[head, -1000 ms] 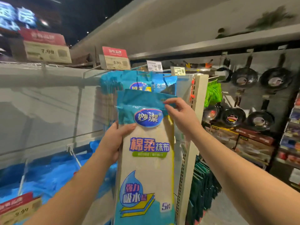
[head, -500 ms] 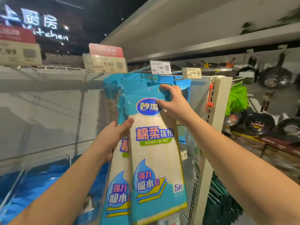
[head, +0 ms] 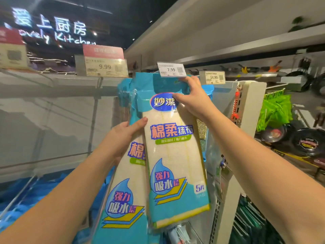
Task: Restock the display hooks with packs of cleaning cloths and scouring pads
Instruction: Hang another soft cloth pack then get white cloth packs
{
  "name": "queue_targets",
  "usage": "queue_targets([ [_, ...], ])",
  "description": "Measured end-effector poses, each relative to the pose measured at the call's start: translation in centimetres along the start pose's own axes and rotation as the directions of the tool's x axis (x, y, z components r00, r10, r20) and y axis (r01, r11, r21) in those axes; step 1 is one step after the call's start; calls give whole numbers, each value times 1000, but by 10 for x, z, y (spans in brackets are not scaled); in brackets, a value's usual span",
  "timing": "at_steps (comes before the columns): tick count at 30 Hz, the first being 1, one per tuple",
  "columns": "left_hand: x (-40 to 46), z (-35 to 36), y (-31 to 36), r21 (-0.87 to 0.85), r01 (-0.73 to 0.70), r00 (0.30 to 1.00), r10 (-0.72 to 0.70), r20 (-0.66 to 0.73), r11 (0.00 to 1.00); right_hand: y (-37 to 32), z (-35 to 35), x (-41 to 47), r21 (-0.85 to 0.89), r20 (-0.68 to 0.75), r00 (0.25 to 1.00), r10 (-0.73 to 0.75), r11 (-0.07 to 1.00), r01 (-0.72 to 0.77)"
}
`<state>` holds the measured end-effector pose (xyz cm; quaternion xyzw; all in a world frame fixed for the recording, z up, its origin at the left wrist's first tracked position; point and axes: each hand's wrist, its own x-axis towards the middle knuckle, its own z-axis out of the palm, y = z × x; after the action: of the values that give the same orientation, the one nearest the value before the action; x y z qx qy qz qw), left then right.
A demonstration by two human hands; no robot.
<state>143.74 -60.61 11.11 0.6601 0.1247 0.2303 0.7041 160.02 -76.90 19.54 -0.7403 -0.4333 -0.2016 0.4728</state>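
Observation:
A long pack of cleaning cloths (head: 175, 164), white with a blue header and blue foot, is held up in front of the hook under the 7.99 price tag (head: 171, 69). My right hand (head: 190, 101) pinches its blue header at the top right. My left hand (head: 123, 136) grips its left edge at mid height. A second identical pack (head: 123, 199) hangs just behind and to the left, with more blue headers (head: 125, 92) bunched behind it. The hook itself is hidden by the packs.
A 9.99 price tag (head: 105, 66) and a 14.90 price tag (head: 212, 77) flank the hook. A white upright post (head: 246, 120) stands to the right, with green packs (head: 276, 111) and hanging pans (head: 306, 141) beyond. Blue stock (head: 26, 199) lies low on the left.
Both hands have lifted the front pack higher, up to the 7.99 tag. My right hand slid to the header's top edge, and the second pack behind now shows more.

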Motion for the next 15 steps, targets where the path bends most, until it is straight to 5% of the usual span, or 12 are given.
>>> queue_targets([
  [15,13,2,5,19,65,998,-65,-7,998,13,0,24,-5,99,991,92,996,-92],
])
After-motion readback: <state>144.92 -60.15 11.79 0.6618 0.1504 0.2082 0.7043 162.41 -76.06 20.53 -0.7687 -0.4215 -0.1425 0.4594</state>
